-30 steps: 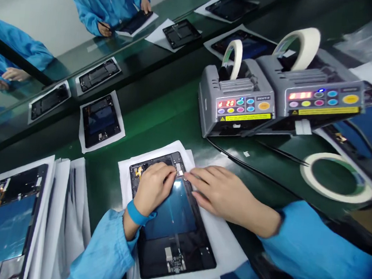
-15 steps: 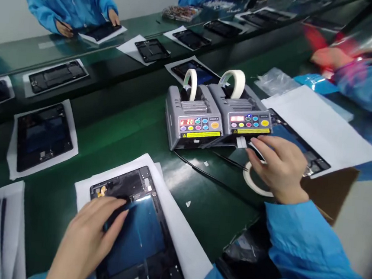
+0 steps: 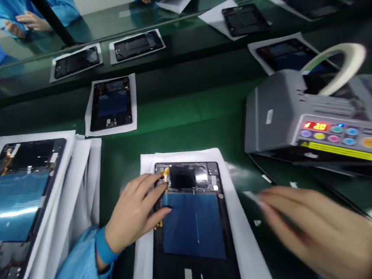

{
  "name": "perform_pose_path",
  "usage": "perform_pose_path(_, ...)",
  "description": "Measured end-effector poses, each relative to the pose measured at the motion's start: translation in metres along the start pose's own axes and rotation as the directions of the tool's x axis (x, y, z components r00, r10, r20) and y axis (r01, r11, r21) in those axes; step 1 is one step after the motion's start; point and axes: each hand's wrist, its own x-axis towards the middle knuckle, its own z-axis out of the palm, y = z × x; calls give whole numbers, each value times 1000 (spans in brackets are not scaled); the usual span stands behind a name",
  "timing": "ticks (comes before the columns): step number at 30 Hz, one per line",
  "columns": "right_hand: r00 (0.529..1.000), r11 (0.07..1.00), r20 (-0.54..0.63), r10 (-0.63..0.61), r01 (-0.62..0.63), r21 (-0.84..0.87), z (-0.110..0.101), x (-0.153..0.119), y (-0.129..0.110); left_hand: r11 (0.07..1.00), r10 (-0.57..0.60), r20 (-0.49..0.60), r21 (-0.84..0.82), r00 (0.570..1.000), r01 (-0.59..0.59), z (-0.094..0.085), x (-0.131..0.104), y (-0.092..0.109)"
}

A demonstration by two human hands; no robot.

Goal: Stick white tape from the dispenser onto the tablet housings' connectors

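An opened tablet (image 3: 195,218) with a blue panel lies on white paper (image 3: 244,249) in front of me. My left hand (image 3: 134,211) rests flat on its left edge, fingers spread, near an orange flex cable at the top left corner. My right hand (image 3: 314,233) is blurred with motion to the right of the tablet. Its fingertips pinch a small pale strip of tape (image 3: 251,196) just off the tablet's right edge.
A grey tape dispenser (image 3: 305,119) with a white roll stands at the right. Another opened tablet (image 3: 11,202) lies on stacked paper at the left. More tablets on paper (image 3: 112,103) sit on the green belt and the far line, where other people in blue work.
My right hand has come back from the dispenser toward the tablet with a strip of tape. My left hand stayed on the tablet. The view swung left and closer.
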Motion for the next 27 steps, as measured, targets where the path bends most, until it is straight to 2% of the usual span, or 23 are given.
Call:
perform_pose_path(1, 993, 993, -40, -114, 114, -7, 11, 21, -17, 1000, 6, 9, -5, 1000, -6, 3, 1, -2)
perform_pose_path(2, 985, 987, -65, -161, 162, 13, 23, 41, -33, 1000, -2, 13, -18, 1000, 2, 5, 2, -4)
perform_pose_path(5, 970, 973, -97, -222, 227, 36, 63, 88, -64, 995, -57, 14, -80, 998, 58, 14, 2, -9)
perform_pose_path(7, 970, 973, -82, -227, 230, 27, 85, 102, -72, 989, -84, 12, -123, 996, 85, 19, 0, -10)
perform_pose_path(9, 972, 973, -64, -228, 229, 13, 98, 105, -73, 982, -102, 4, -159, 995, 102, 22, -3, -9)
perform_pose_path(20, 961, 961, 6, -276, 276, 17, 102, 99, -75, 963, -141, -14, -233, 990, 134, 29, -7, -8)
perform_pose_path(27, 949, 950, 61, -310, 311, -10, 104, 98, -75, 957, -164, -82, -254, 983, 138, 29, -7, -6)
